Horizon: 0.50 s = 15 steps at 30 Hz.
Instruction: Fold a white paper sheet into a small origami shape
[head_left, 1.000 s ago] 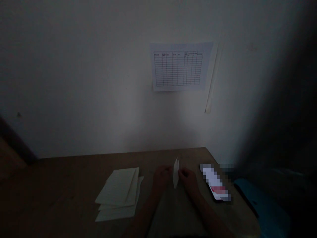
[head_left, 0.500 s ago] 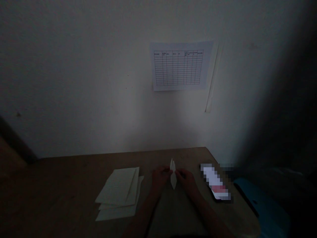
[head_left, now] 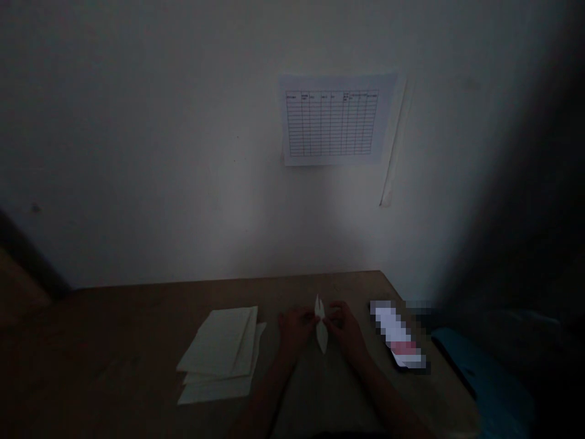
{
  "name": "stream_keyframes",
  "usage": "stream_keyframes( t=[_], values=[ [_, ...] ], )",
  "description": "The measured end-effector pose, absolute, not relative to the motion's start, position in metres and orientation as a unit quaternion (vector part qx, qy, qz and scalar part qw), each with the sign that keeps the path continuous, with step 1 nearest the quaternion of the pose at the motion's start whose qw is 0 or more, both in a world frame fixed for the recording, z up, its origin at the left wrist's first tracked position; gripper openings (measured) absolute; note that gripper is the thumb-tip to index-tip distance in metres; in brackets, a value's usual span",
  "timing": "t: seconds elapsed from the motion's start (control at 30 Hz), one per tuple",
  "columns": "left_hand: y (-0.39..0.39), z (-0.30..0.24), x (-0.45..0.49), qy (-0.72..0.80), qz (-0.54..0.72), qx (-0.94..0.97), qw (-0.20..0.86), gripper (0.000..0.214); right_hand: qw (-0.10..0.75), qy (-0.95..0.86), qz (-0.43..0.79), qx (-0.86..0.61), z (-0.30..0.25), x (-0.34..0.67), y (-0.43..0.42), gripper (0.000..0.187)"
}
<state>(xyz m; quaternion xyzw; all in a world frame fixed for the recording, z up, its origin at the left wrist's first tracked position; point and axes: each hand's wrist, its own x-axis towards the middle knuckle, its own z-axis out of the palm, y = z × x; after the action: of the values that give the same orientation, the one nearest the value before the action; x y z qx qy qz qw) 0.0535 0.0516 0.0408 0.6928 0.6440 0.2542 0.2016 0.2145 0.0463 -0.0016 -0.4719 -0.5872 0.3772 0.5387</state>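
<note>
Holding: my left hand (head_left: 296, 329) and my right hand (head_left: 346, 331) pinch a narrow folded white paper (head_left: 321, 326) from its two sides, near the middle.
Grip: the fingers (head_left: 331, 317) of both hands are closed in on the paper, not open. The light is dim, so I cannot see each fingertip contact exactly.
Place: the paper stands between my hands, over the desk (head_left: 137, 323). I cannot tell if its lower tip touches the desk.
Axis: the long axis is almost upright in this view, only a little tilted. One pointed end goes toward the wall, the other toward me.
Risk: if my pinch becomes weak, the paper can slip or its fold can spring open. The dark can also hide a crooked edge.
Nearby: a stack of paper sheets (head_left: 214, 344) lies left of my hands, and a phone (head_left: 397, 335) with a pixelated screen lies to the right.
</note>
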Motion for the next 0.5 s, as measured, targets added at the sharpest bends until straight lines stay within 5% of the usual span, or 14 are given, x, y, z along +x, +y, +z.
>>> stream_keyframes(
  t=[0.5],
  values=[
    [0.051, 0.026, 0.054, 0.678, 0.184, 0.709, 0.058, 0.028, 0.323, -0.738, 0.170, -0.568, -0.011, 0.213, 0.050, 0.016]
  ],
)
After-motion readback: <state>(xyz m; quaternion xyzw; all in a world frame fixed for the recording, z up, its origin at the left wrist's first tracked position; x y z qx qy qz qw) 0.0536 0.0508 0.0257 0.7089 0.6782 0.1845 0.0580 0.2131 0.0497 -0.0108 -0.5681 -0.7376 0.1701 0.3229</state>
